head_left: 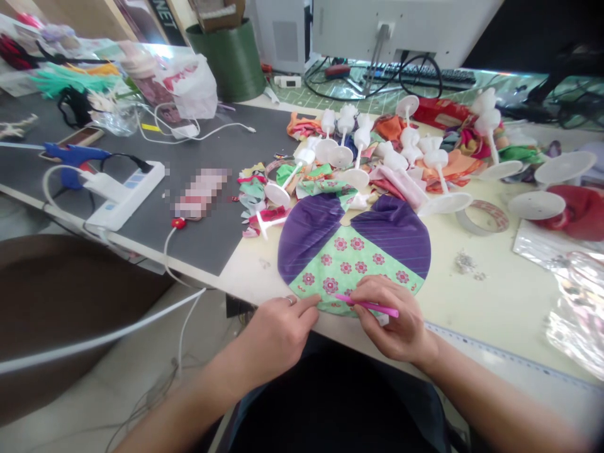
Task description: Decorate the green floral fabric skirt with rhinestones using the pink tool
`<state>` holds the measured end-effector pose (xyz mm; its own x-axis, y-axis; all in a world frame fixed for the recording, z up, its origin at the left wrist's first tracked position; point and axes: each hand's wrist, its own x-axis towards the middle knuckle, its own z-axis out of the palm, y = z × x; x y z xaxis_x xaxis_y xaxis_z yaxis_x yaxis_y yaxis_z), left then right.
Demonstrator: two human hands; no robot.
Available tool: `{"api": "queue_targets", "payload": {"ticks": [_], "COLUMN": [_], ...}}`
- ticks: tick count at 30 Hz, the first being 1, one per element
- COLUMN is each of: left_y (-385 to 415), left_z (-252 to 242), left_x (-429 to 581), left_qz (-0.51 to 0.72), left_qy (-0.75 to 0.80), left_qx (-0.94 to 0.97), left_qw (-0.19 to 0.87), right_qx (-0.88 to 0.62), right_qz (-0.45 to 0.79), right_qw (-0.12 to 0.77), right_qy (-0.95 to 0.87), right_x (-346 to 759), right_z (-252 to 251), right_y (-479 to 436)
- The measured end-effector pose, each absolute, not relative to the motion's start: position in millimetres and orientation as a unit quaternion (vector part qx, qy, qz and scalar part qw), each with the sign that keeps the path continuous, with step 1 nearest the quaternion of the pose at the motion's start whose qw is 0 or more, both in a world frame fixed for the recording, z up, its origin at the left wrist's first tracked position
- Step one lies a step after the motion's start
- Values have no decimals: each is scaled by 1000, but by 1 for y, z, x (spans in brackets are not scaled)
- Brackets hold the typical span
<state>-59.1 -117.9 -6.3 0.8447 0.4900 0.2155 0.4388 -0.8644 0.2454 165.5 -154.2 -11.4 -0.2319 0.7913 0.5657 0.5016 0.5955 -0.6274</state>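
Note:
A rounded cloth piece lies at the table's front edge, with a green flowered panel (346,268) between two purple striped parts (309,236). My right hand (394,318) pinches a slim pink pen (377,308), its tip pointing left, low over the flowered panel. Something small and whitish shows under the right fingers; I cannot make out what it is. My left hand (283,330) is curled at the panel's lower left edge, with its fingertips on the cloth. A ring is on one left finger.
White figures on round stands (436,163) crowd the back among colourful cloth scraps. A tape roll (482,218), a small glittery pile (465,262) and clear plastic bags (578,314) lie right. Leftward are a power strip (127,196), a blue glue gun (73,157) and a cabled phone-like object (201,192).

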Motion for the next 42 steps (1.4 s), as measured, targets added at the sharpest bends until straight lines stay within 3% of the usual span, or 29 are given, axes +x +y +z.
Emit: {"api": "queue_targets", "payload": {"ticks": [8, 18, 20, 25, 28, 33, 42], "left_y": [-102, -81, -83, -91, -91, -91, -94], "left_z": [-7, -20, -14, 2, 5, 2, 1], "left_x": [-63, -67, -65, -47, -32, -17, 2], "left_qz": [264, 261, 301, 304, 306, 292, 290], "left_qy": [292, 362, 407, 478, 459, 434, 426], "left_qx": [916, 889, 846, 622, 503, 388, 328], "left_qw": [84, 103, 169, 541, 665, 759, 792], "right_qx": [-416, -431, -434, -440, -444, -442, -437], "right_qz": [155, 148, 145, 140, 136, 123, 108], "right_qw": [463, 455, 461, 476, 487, 508, 527], "right_qy": [-767, -765, -760, -749, -740, -729, -721], "right_x": [165, 165, 166, 167, 168, 169, 170], "right_z": [-11, -11, -12, -12, -12, -7, -4], "right_y": [-153, -153, -154, -155, -156, -157, -158]}}
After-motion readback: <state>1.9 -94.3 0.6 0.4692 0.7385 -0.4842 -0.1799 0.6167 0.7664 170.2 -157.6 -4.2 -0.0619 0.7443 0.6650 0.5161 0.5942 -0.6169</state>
